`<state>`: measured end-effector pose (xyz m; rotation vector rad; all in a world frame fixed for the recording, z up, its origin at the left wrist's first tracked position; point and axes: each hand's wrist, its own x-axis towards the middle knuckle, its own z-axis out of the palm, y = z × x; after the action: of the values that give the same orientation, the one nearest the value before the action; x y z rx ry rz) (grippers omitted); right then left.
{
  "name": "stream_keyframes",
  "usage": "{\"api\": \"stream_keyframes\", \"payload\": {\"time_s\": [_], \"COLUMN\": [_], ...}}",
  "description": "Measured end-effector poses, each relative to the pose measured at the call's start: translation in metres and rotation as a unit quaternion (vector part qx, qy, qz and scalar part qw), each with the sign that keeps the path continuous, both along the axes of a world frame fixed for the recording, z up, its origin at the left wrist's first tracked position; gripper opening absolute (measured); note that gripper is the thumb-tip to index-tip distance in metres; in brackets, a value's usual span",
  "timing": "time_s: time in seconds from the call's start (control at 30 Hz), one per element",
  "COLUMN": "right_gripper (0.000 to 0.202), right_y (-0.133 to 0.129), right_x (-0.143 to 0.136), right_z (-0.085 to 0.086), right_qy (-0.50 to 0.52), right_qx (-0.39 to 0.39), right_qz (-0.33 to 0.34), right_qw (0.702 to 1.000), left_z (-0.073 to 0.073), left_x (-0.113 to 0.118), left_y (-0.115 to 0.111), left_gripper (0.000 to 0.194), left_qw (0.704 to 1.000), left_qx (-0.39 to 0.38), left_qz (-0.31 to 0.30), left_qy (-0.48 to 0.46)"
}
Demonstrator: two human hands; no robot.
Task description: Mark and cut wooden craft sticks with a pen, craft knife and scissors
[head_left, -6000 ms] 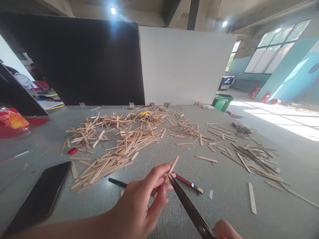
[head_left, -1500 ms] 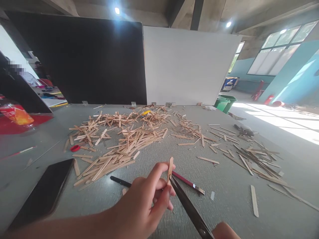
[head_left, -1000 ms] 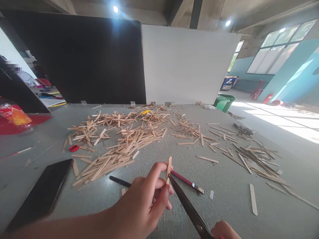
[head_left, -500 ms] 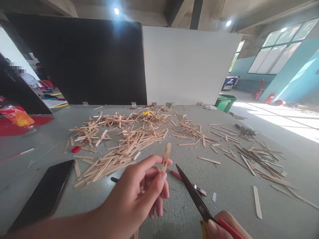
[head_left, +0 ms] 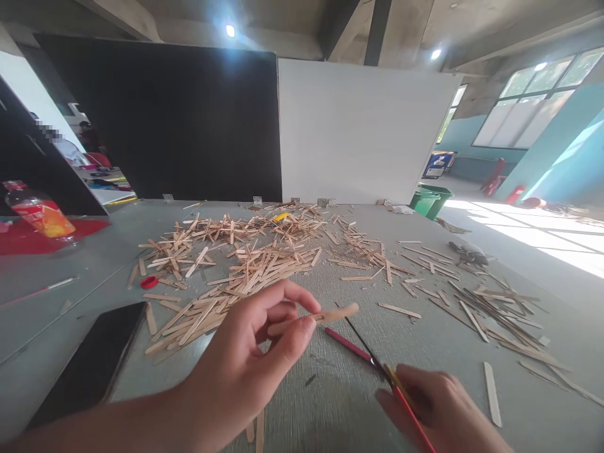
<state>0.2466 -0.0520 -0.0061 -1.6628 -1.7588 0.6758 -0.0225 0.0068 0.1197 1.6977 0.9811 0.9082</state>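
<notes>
Between the thumb and fingers of my left hand (head_left: 264, 352) is a wooden craft stick (head_left: 337, 313) with a small slot cut near its middle. It lies nearly level, its free end pointing right. My right hand (head_left: 434, 396) grips scissors (head_left: 401, 396) with red and yellow handles. Their dark blades point up and left, ending near the stick's free end; I cannot tell whether they touch it. Under the scissors, a pinkish-red craft knife (head_left: 348, 344) rests on the table, partly covered. A pile of craft sticks (head_left: 264, 267) spreads beyond my left hand.
A black phone (head_left: 92, 362) lies at the left, near a red ring (head_left: 149, 282). Farther left stands a drink bottle (head_left: 40, 214). Loose sticks and strips (head_left: 512, 321) lie at the right. Black (head_left: 165, 119) and white panels (head_left: 353, 132) rise at the table's back.
The craft stick has turned from upright to nearly level, pointing right. My right hand has rolled the scissors, so the blades now show edge-on. The view has shifted slightly.
</notes>
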Motion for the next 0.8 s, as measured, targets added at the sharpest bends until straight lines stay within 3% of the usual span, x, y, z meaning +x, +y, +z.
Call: {"api": "stream_keyframes", "payload": {"time_s": [0.1,0.2,0.6,0.8], "right_gripper": [0.047,0.044,0.032,0.030], "right_y": [0.019,0.025,0.021,0.028], "right_x": [0.015,0.025,0.038,0.029], "right_z": [-0.001,-0.006,-0.040,-0.027], "right_qy": [-0.169,-0.246,-0.293,-0.299], "right_qx": [0.033,0.033,0.081,0.224], "right_qz": [-0.083,-0.105,-0.075,-0.014], "right_qw": [0.982,0.963,0.950,0.927], "left_z": [0.004,0.002,0.001,0.003], "left_x": [-0.004,-0.009,-0.016,-0.014], "left_y": [0.004,0.005,0.006,0.008], "left_gripper": [0.029,0.035,0.043,0.040], "left_qw": [0.999,0.997,0.991,0.992], "left_qx": [-0.011,-0.019,-0.019,-0.002], "left_qz": [-0.009,-0.027,-0.104,-0.120], "left_qy": [-0.032,-0.063,-0.083,-0.029]}}
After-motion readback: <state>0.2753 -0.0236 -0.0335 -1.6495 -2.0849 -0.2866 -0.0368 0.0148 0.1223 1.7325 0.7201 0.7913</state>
